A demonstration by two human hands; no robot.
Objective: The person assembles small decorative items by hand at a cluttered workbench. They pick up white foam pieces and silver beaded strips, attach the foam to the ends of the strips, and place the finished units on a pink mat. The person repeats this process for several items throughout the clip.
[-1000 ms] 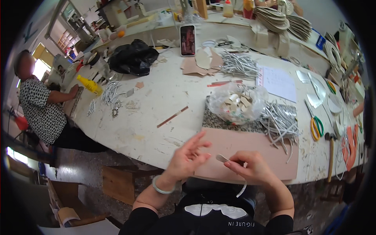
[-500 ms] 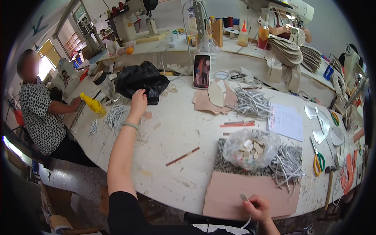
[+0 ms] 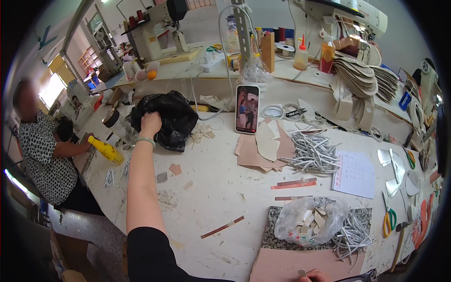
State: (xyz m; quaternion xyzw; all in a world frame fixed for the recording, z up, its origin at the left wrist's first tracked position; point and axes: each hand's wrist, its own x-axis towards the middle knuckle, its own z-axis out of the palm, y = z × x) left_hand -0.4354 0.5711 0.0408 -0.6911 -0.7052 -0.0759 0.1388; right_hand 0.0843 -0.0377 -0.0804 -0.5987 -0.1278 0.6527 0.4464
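My left hand [image 3: 151,125] reaches across the table to a crumpled black plastic bag [image 3: 174,117]. Its fingers are curled at the left part of the bag and partly hidden. At the lower edge, only the top of my right hand [image 3: 315,276] shows; it pinches a small light-grey tab-shaped piece [image 3: 302,272]. Beneath lies a pink-beige sheet [image 3: 282,265]. Beyond that, a clear plastic bag [image 3: 290,224] of off-white cut pieces rests on a speckled stone slab [image 3: 270,239], beside a bundle of silvery cords [image 3: 351,238].
A phone [image 3: 247,110] stands upright at the table's back. A glass jar [image 3: 120,127] and yellow bottle [image 3: 105,150] are left of my arm. More silvery cords [image 3: 312,150], a written sheet [image 3: 354,174], scissors [image 3: 389,221] and a hammer [image 3: 399,239] lie right. Another person [image 3: 44,155] stands far left.
My left hand has moved left, from the near edge of the black bag onto its left part, and the bag has shifted shape. My right hand has mostly dropped below the view, which has tilted up.
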